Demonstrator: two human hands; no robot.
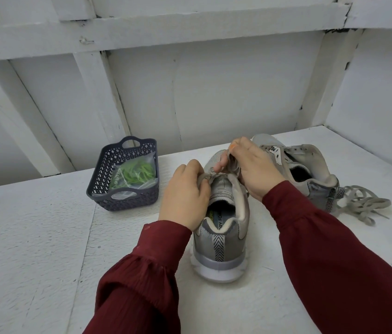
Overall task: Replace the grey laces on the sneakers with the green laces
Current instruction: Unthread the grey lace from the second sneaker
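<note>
Over the mesh-topped near sneaker (220,227), both hands' fingers (202,173) pinch its flat, woven grey lace (214,175).

Single feed only: head cam, wide-angle, so nothing to cross-check against a second view. I'm looking forward and down from above the near edge of the tabletop (33,237), steep pitch, white wall panels filling the top half. Close range: both sleeves enter from 6 o'clock, hands sit just past frame centre toward 12. Near sneaker (221,237) is heel-on to me, dead centre. Basket (122,174) lands at 10 o'clock, second sneaker (305,169) at 2. Straight lines bow at the frame edges.
</note>
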